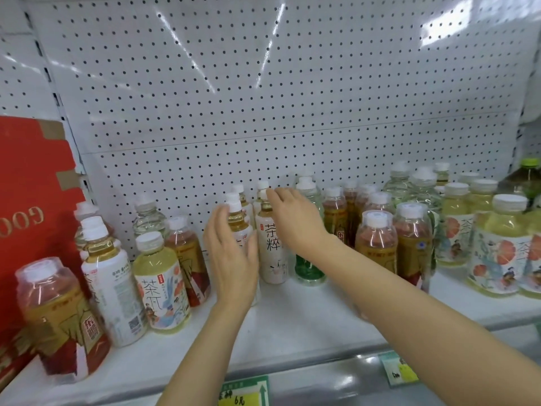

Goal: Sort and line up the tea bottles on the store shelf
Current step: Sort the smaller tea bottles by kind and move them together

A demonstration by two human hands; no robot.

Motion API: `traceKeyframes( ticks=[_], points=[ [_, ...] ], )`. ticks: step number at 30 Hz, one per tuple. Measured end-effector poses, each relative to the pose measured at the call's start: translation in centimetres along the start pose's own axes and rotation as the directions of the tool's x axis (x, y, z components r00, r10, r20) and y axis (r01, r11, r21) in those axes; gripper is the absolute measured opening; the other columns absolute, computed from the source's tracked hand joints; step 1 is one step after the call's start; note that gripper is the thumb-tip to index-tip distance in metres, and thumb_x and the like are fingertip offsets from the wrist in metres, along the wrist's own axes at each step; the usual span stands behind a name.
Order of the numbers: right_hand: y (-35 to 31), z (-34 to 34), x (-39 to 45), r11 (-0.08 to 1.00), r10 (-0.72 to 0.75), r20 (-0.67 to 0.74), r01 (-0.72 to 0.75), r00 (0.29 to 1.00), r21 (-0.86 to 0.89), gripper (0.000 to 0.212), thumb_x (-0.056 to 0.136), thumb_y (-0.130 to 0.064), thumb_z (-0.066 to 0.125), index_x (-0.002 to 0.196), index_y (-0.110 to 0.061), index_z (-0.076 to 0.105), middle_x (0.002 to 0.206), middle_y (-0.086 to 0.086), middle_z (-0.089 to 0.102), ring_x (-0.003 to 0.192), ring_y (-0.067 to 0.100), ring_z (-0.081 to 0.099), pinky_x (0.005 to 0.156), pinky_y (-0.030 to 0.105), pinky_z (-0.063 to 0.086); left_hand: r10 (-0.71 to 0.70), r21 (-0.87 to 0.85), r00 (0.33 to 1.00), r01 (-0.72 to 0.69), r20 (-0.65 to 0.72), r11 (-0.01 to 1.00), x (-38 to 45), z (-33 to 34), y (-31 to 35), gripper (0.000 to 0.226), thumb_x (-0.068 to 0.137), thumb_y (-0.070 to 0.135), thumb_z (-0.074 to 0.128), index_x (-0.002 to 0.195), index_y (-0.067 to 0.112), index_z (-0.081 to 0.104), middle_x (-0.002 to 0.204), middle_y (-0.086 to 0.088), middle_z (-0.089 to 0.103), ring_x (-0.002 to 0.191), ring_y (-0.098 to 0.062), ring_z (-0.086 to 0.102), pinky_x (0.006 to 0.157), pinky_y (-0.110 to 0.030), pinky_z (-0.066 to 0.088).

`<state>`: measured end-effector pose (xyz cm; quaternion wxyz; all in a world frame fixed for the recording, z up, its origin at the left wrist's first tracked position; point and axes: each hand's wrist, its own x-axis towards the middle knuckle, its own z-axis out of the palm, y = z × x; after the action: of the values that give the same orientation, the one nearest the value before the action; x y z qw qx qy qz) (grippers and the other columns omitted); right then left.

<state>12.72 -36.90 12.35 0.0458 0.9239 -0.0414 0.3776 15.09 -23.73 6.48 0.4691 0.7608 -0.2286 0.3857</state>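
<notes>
Many tea bottles stand mixed on a white shelf [292, 323]. At the middle, my left hand [231, 253] lies flat against the left side of a white-labelled bottle [235, 218], fingers straight. My right hand [295, 221] rests with spread fingers on the right shoulder of another white-labelled bottle [270, 250] with black characters. More white-labelled bottles stand behind these two. A green bottle [308, 269] stands partly hidden behind my right wrist. Neither hand is closed around a bottle.
On the left stand a red-labelled bottle [63, 320], a white one [112, 288] and a yellow floral one [162, 285], beside a red carton [32, 200]. Red-labelled bottles [377, 238] and yellow floral ones [503, 247] crowd the right. Price tags [243, 391] hang on the front rail.
</notes>
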Motion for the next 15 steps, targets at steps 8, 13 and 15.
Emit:
traceKeyframes(
  ticks=[8, 13, 15],
  points=[
    [4.2, -4.5, -2.5, 0.981, -0.044, -0.185, 0.008, 0.982, -0.192, 0.028, 0.055, 0.004, 0.081, 0.078, -0.004, 0.067, 0.077, 0.011, 0.069, 0.068, 0.031, 0.066, 0.057, 0.032, 0.051, -0.045, -0.037, 0.919, 0.064, 0.391, 0.997, 1.0, 8.4, 7.0, 0.059, 0.098, 0.022, 0.051, 0.148, 0.003, 0.028, 0.145, -0.015, 0.044, 0.133, -0.031, 0.045, 0.106, -0.044, 0.043],
    [6.6, -5.3, -3.4, 0.972, 0.020, -0.161, -0.057, 0.987, -0.228, 0.029, 0.055, -0.001, 0.084, 0.079, -0.006, 0.069, 0.075, 0.008, 0.069, 0.067, 0.029, 0.066, 0.058, 0.031, 0.051, -0.153, 0.123, 0.909, 0.114, 0.387, 0.986, 1.8, 11.5, 8.3, 0.073, 0.096, 0.024, 0.057, 0.152, -0.002, 0.018, 0.149, -0.021, 0.038, 0.134, -0.033, 0.042, 0.107, -0.036, 0.038],
    [7.2, -5.4, -3.9, 0.977, 0.036, -0.153, -0.067, 0.988, -0.202, 0.031, 0.060, -0.004, 0.085, 0.088, -0.004, 0.072, 0.077, 0.010, 0.071, 0.069, 0.031, 0.067, 0.059, 0.034, 0.053, -0.175, 0.103, 0.901, 0.145, 0.397, 0.984, 2.0, 11.9, 8.0, 0.076, 0.091, 0.025, 0.065, 0.150, 0.002, 0.022, 0.142, -0.020, 0.043, 0.126, -0.033, 0.048, 0.098, -0.036, 0.043]
  ],
)
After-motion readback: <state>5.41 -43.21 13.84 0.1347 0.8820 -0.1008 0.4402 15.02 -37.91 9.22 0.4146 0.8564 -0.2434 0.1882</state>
